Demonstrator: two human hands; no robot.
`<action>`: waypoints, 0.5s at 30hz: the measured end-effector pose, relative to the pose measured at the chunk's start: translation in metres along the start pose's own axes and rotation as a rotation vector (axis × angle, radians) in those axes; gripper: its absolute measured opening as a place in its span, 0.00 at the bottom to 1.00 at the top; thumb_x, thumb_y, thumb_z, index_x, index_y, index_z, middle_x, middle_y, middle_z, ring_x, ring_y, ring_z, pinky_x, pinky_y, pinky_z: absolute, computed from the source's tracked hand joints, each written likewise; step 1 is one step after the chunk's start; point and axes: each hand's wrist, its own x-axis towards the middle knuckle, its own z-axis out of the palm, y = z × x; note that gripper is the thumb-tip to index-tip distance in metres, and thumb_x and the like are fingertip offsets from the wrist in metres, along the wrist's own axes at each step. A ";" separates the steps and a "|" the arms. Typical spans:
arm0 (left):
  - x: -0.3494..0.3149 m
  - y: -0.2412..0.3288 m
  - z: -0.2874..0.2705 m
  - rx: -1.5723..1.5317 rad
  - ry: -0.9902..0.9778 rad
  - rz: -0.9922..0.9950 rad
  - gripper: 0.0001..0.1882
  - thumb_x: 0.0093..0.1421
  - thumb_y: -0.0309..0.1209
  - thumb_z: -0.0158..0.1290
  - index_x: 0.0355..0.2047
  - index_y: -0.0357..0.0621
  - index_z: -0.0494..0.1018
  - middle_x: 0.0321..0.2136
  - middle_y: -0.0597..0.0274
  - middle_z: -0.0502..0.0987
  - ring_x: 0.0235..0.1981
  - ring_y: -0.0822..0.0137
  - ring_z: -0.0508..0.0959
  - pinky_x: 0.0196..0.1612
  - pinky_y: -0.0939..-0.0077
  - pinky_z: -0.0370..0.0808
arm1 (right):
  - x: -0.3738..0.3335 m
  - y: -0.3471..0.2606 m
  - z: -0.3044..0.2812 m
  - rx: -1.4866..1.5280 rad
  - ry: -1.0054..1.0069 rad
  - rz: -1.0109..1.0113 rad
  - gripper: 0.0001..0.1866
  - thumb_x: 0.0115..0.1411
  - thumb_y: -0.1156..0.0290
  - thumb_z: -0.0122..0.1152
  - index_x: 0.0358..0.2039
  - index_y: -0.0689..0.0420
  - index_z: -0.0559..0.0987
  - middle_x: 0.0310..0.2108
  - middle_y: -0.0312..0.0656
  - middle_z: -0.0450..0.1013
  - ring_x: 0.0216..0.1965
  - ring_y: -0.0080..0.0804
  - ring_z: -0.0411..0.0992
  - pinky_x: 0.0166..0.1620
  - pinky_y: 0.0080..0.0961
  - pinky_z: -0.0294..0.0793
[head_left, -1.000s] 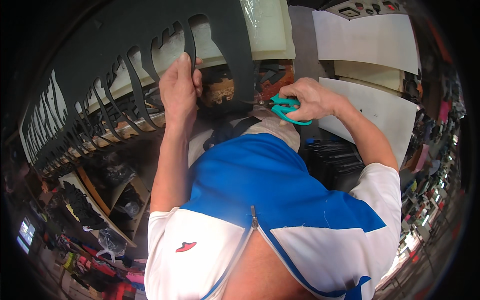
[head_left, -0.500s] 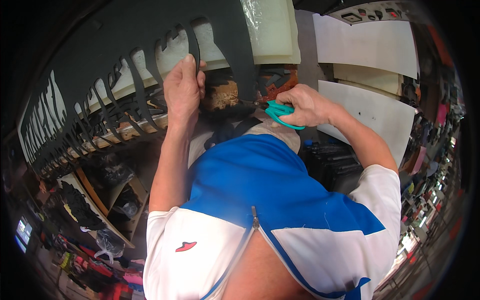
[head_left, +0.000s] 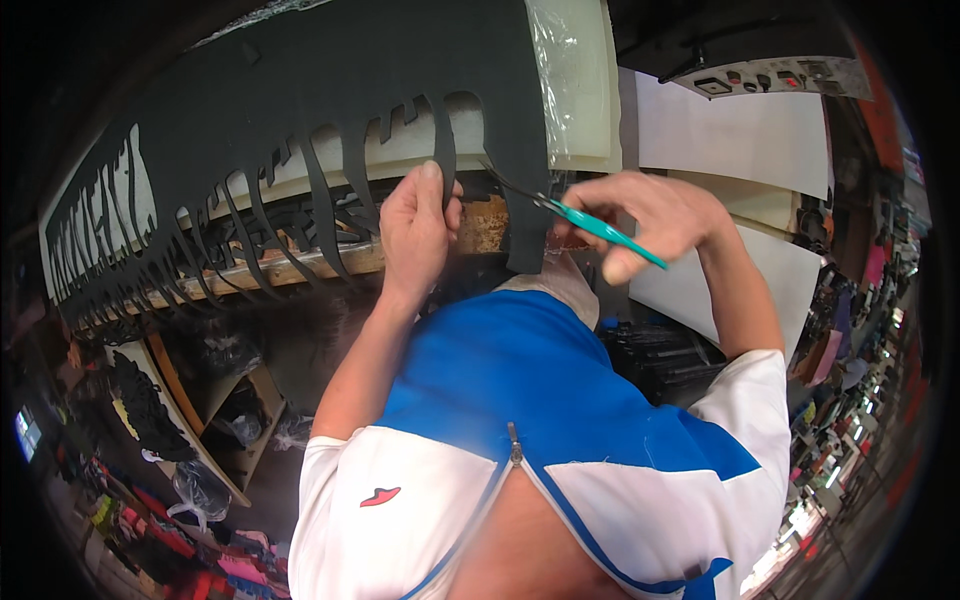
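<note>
A large black foam-like sheet [head_left: 350,65] with shaped cut-outs along its near side lies over the work surface, its narrow strips hanging toward me. My left hand [head_left: 415,230] pinches one strip [head_left: 445,140] between thumb and fingers. To the right of it, my right hand [head_left: 665,215] grips teal-handled scissors [head_left: 610,232], fingers partly hidden behind the handle. Their dark blades point up and left, in front of the wide right-hand band [head_left: 520,120] of the sheet. Whether the blades touch the sheet I cannot tell.
Pale thick slabs [head_left: 590,90] lie under the sheet, with clear plastic along one side. A worn brown ledge [head_left: 485,225] runs along the near edge. White boards [head_left: 730,130] and a control panel [head_left: 775,80] are at right. A wooden shelf unit [head_left: 262,420] stands lower left.
My left hand has moved right and slightly down with the strip. The scissors have turned, their blades now plainly in sight and pointing up-left. The view of the sheet has shifted right and down.
</note>
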 end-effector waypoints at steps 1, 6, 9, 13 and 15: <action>-0.004 0.000 0.000 0.016 -0.010 -0.018 0.23 0.81 0.45 0.45 0.34 0.42 0.76 0.18 0.73 0.71 0.19 0.82 0.66 0.24 0.84 0.63 | 0.009 -0.003 -0.006 -0.033 0.017 0.042 0.43 0.49 0.32 0.77 0.47 0.62 0.83 0.31 0.38 0.77 0.34 0.29 0.75 0.36 0.29 0.73; -0.013 -0.002 -0.008 0.004 -0.047 0.027 0.22 0.81 0.43 0.45 0.32 0.42 0.75 0.18 0.73 0.71 0.20 0.82 0.66 0.25 0.83 0.64 | 0.046 -0.025 -0.035 -0.089 -0.068 0.194 0.43 0.54 0.27 0.71 0.42 0.62 0.84 0.32 0.41 0.79 0.34 0.31 0.78 0.36 0.30 0.78; -0.010 -0.001 -0.017 0.027 -0.072 0.028 0.23 0.81 0.43 0.45 0.31 0.43 0.75 0.18 0.72 0.71 0.20 0.82 0.68 0.25 0.82 0.64 | 0.062 -0.030 -0.039 -0.066 -0.092 0.221 0.43 0.55 0.24 0.67 0.38 0.61 0.84 0.28 0.40 0.78 0.30 0.29 0.79 0.30 0.26 0.77; -0.011 -0.002 -0.027 0.033 -0.100 0.024 0.23 0.81 0.43 0.45 0.31 0.43 0.75 0.18 0.72 0.71 0.21 0.82 0.68 0.26 0.82 0.65 | 0.082 -0.021 -0.040 0.007 -0.105 0.232 0.36 0.58 0.31 0.70 0.33 0.59 0.83 0.23 0.35 0.75 0.24 0.24 0.75 0.27 0.22 0.74; -0.012 -0.005 -0.032 0.017 -0.114 0.027 0.22 0.81 0.43 0.45 0.31 0.43 0.75 0.18 0.72 0.71 0.21 0.82 0.68 0.26 0.81 0.65 | 0.088 -0.014 -0.040 0.045 -0.095 0.216 0.32 0.59 0.36 0.73 0.31 0.58 0.83 0.21 0.32 0.74 0.22 0.21 0.72 0.26 0.21 0.72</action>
